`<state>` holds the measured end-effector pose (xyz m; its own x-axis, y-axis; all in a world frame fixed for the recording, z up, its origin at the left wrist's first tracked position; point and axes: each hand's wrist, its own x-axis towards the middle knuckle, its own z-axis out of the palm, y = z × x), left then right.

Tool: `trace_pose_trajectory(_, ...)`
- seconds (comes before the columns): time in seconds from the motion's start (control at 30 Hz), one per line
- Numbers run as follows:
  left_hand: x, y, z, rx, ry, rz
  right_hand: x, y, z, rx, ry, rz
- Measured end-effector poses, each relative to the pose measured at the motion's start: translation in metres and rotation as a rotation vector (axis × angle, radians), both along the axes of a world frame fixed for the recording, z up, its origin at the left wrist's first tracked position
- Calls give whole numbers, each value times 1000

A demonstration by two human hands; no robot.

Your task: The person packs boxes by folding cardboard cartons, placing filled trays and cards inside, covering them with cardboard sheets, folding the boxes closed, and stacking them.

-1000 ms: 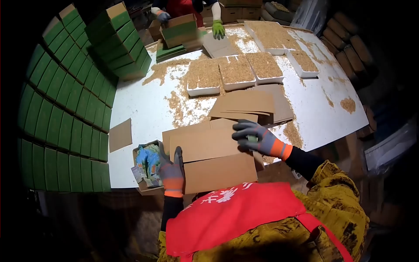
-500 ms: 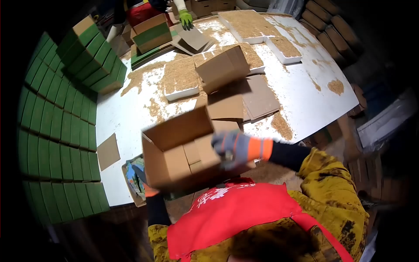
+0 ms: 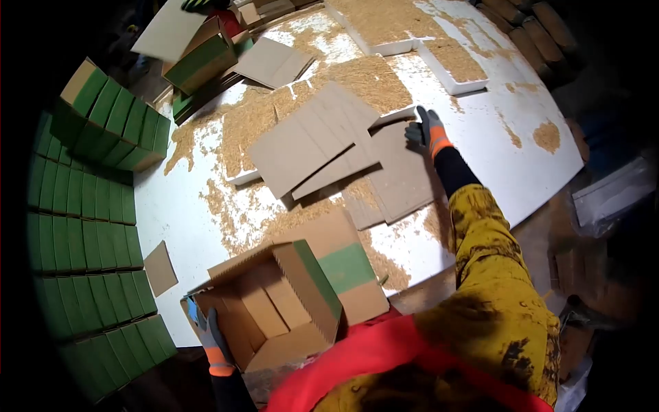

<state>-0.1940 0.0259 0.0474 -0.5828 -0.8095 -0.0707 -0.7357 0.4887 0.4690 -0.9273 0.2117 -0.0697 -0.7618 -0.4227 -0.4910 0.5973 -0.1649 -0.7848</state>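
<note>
My left hand (image 3: 214, 338), in a grey glove with an orange cuff, grips the left wall of an open cardboard box (image 3: 288, 295). The box is tilted, and its inside faces me. A small blue patch (image 3: 192, 310) shows beside those fingers; I cannot make out what it is. Farther off, my right hand (image 3: 428, 130) is stretched out with its fingers apart, over the far edge of a flat cardboard sheet (image 3: 408, 172). Left of it, overlapping grey-brown sheets (image 3: 319, 141) lie across the fibre-filled trays. A green-striped cardboard piece (image 3: 347, 264) lies right of the box.
Green boxes (image 3: 86, 244) are stacked along the left. White trays (image 3: 467, 87) of brown fibre and loose crumbs cover much of the white table (image 3: 515, 161). At the far side, a co-worker's gloved hand (image 3: 198, 5) holds a cardboard sheet (image 3: 168, 31) near a green box (image 3: 202, 63).
My right hand has left the box and reached out to the far sheets. The box has shifted left and nearer my body. A raised sheet now lies flatter; the co-worker has lifted a sheet.
</note>
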Motion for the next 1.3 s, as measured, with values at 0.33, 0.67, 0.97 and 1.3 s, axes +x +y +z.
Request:
trace_pose_trajectory(0.33,-74,40,46,371,438,322,-90,-75,15,345,185,97)
trace_pose_trajectory(0.67,-40,22,35,346,279,209,-35,46,58,520,237,275)
trace_pose_trajectory(0.97,-21,11,24,529,341,252,86,144,-28,174,4,-315)
trace_pose_trajectory(1.3,-9,3,8,-244,-130,-144,55,111,-16,718,771,538)
